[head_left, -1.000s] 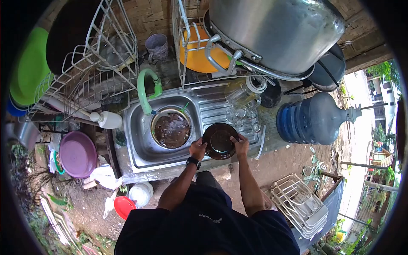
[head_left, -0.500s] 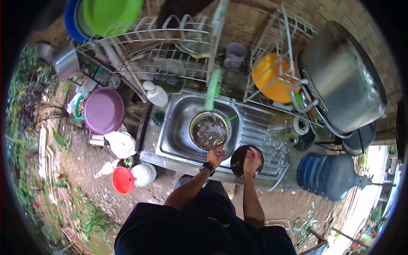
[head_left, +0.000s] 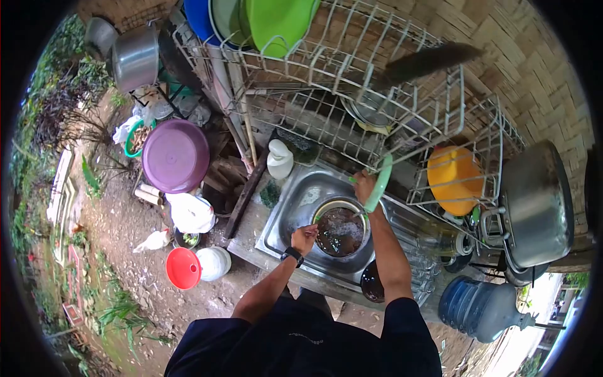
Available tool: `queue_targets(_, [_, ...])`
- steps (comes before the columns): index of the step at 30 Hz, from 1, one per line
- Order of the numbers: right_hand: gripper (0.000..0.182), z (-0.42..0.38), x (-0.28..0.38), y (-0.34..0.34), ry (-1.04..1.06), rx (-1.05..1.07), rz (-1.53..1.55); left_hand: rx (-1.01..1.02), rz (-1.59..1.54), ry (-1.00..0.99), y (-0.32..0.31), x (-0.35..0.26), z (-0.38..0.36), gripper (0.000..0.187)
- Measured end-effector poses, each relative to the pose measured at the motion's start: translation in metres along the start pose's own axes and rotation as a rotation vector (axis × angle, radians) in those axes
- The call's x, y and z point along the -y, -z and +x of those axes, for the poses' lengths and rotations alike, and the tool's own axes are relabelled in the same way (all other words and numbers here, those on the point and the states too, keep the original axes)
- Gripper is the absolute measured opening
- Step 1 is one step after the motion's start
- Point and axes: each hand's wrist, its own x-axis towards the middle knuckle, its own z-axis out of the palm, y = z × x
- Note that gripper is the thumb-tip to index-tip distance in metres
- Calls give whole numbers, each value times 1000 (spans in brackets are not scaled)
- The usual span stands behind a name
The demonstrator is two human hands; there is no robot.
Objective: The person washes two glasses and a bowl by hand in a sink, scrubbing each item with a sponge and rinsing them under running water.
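A round metal pot stands in the steel sink, holding brownish, foamy water. My left hand, with a dark watch on the wrist, is at the pot's near left rim, its fingers closed there. Beyond the pot, my right hand reaches to the tap area, fingers bent beside a light green curved spout or hose. What those fingers grip is partly hidden. A dark, shiny round vessel sits on the drainboard under my right forearm, partly covered by it.
White wire racks stand behind the sink, with a yellow bowl and a large metal pot at right. A white bottle is by the sink. Glass jars line the drainboard; a blue water jug lies right.
My right hand has left the dark vessel and moved forward to the tap. My left hand stays by the pot's rim, shifted slightly left along it. The camera view has turned.
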Motion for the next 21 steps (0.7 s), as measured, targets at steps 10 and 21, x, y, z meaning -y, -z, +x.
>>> queue_targets(10, [22, -22, 13, 3, -367, -318, 773, 21, 177, 121, -6, 9, 13, 25])
queue_targets(21, [31, -75, 66, -52, -836, -524, 777, -17, 233, 197, -10, 21, 11, 29])
